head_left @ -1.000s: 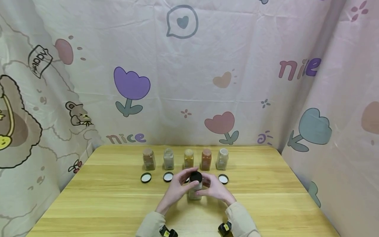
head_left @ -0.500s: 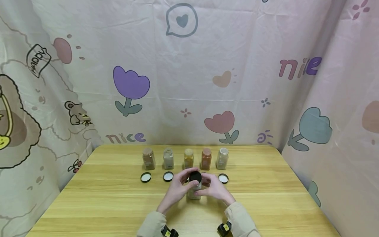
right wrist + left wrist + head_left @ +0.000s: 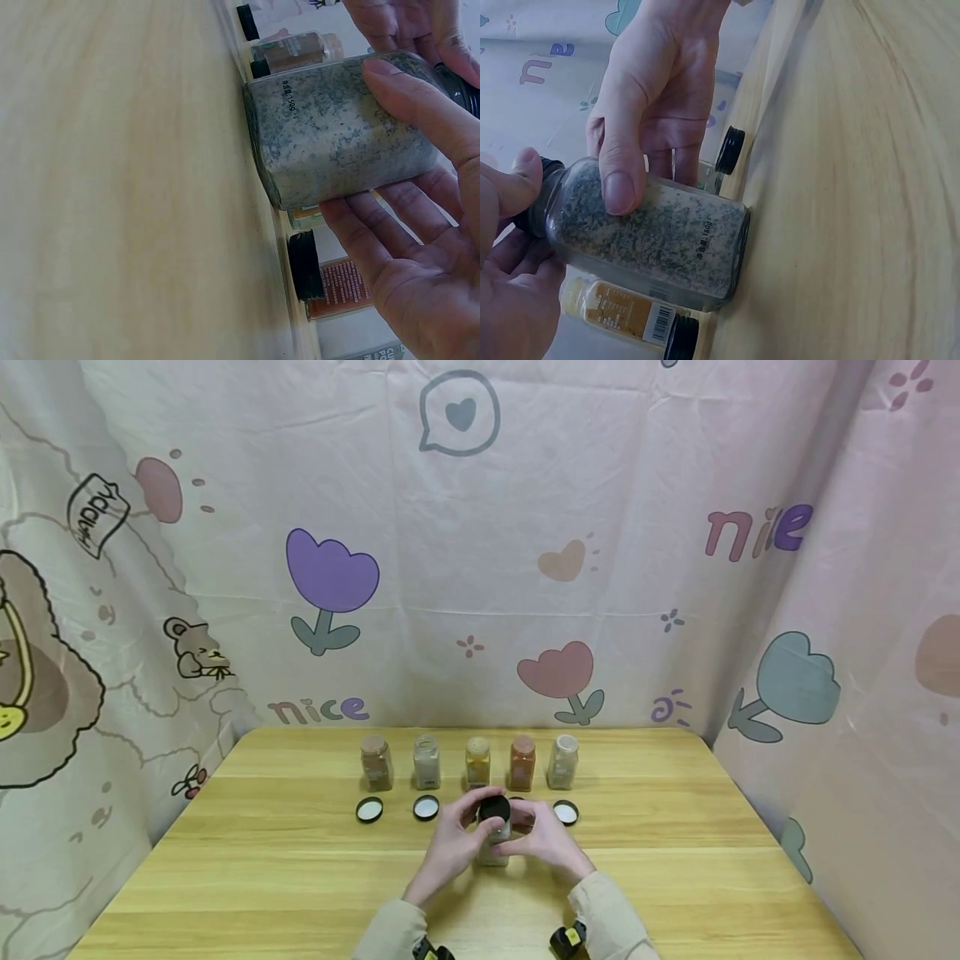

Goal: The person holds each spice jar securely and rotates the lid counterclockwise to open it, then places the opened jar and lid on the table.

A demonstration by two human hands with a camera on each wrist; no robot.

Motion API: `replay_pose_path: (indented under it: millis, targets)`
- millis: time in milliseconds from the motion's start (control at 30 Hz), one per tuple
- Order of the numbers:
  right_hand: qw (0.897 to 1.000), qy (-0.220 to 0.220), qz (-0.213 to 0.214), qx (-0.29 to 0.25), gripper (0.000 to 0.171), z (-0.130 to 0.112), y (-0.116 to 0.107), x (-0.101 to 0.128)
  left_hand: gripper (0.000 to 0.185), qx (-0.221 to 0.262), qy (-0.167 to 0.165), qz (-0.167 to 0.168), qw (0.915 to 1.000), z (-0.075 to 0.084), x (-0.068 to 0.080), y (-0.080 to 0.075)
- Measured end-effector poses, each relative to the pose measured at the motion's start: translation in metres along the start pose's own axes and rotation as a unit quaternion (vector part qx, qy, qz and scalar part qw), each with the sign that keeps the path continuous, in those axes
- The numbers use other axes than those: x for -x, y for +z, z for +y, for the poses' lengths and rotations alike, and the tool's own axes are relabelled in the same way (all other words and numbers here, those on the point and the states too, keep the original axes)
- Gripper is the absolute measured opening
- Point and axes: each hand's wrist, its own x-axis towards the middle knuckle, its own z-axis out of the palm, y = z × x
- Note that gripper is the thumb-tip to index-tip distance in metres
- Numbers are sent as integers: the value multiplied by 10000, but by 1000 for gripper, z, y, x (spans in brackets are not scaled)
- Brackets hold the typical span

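Note:
A clear seasoning jar (image 3: 492, 853) filled with grey-green speckled grains stands upright on the table near its middle, with a black lid (image 3: 495, 807) on top. My left hand (image 3: 453, 839) holds the lid, thumb in front and fingers around the far side. Lower down, my right hand (image 3: 553, 838) grips the jar body; in the right wrist view its thumb lies along one face of the jar (image 3: 337, 127) and the fingers wrap the other side. The left wrist view shows small print on the jar (image 3: 660, 232) and its base at the wooden surface.
Behind the hands stand several uncapped seasoning jars in a row, among them a brown one (image 3: 377, 767), a yellow one (image 3: 477, 766) and a red one (image 3: 522, 766). Black lids with white insides, such as the leftmost lid (image 3: 370, 810), lie before them. A printed curtain (image 3: 450, 543) hangs behind the table.
My left hand and forearm have shifted slightly to the right around the lid. The right hand and the jar stay nearly where they were.

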Motion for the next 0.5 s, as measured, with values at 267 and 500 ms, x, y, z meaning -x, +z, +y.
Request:
replay_pose_path:
  millis: [267, 500]
  targets:
    - [9999, -57, 94, 87, 48, 2, 2, -1, 42, 65, -8, 42, 10000, 3, 1, 2]
    - [9999, 57, 133, 76, 48, 2, 2, -2, 42, -134, 252, 199, 9994, 1, 2, 5]
